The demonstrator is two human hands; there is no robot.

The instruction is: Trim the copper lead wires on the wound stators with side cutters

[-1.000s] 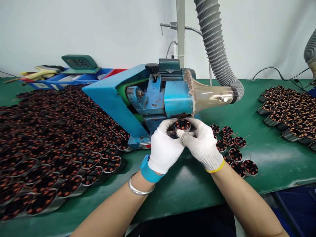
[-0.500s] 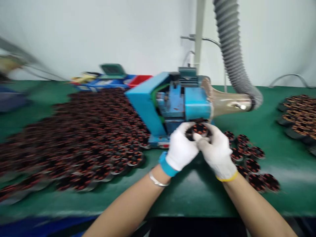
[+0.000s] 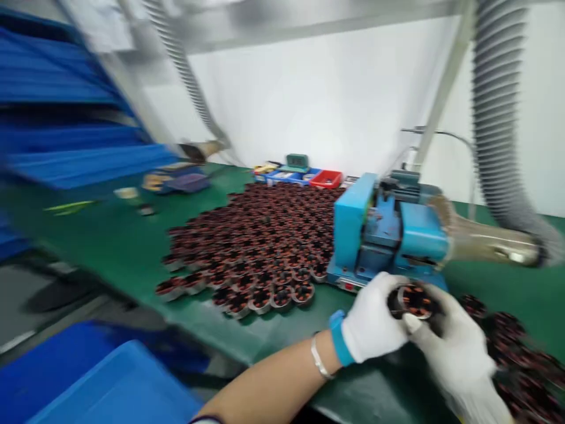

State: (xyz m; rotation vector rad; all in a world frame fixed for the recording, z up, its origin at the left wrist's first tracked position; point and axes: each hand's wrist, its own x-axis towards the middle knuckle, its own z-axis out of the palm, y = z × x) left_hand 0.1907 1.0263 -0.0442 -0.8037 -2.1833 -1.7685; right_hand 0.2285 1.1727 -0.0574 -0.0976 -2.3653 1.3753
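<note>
Between my two white-gloved hands is a round motor stator [image 3: 416, 301] with copper windings and a dark core, its top facing up. My left hand [image 3: 375, 321] grips its left side, and a silver bracelet circles that wrist. On the other side my right hand [image 3: 459, 347] is wrapped round it, thumb at the front; its fingers are partly hidden and blurred. Just behind the hands stands a blue bench machine [image 3: 388, 229]. To its left a large group of similar stators [image 3: 265, 235] covers the green table. More stators [image 3: 512, 341] lie beside my right hand.
A grey ribbed hose [image 3: 498, 112] joins the machine's right end through a tapered duct [image 3: 489, 242]. Behind the stators sit a red tray [image 3: 326, 179] and blue trays. Blue shelving [image 3: 57, 106] rises at the left, and a blue bin [image 3: 119, 388] stands below the table edge.
My view has swung left, so the machine and hands appear farther right, and the shelving and bin have come into view. Both hands still hold the stator.
</note>
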